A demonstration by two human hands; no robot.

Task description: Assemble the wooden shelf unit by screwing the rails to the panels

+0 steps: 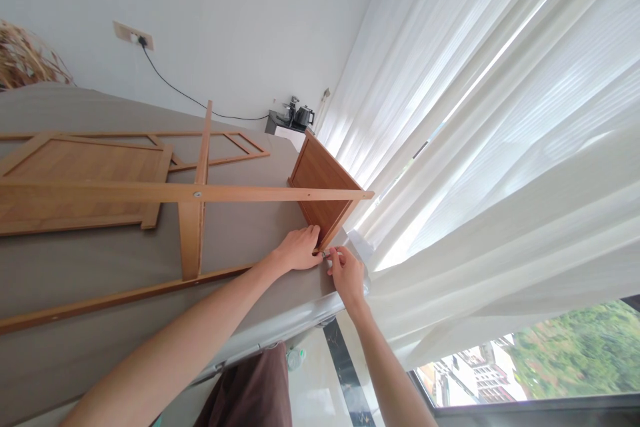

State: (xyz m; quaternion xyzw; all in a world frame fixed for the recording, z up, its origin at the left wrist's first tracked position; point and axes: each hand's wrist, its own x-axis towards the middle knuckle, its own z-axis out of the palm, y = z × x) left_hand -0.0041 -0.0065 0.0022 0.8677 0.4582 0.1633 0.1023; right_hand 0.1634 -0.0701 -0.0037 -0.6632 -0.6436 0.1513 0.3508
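Note:
My left hand (299, 248) is closed around the end of a long wooden rail (125, 295), where it meets the bottom corner of an upright wooden panel (326, 180). Close beside it, my right hand (347, 273) pinches a small, thin metallic piece (327, 254) at that corner; its exact kind is too small to tell. A second long rail (250, 193) runs across the top of the panel. Further left, a wooden crosspiece (191, 240) joins the two rails. My left fingers partly hide the joint.
A flat framed wooden panel (95, 160) and a slim wooden frame (240, 147) lie on the grey-covered surface (240, 233). White curtains (450, 113) hang close on the right. Behind, a dark kettle (303, 116) stands on a small cabinet; a black cable (173, 87) runs along the wall.

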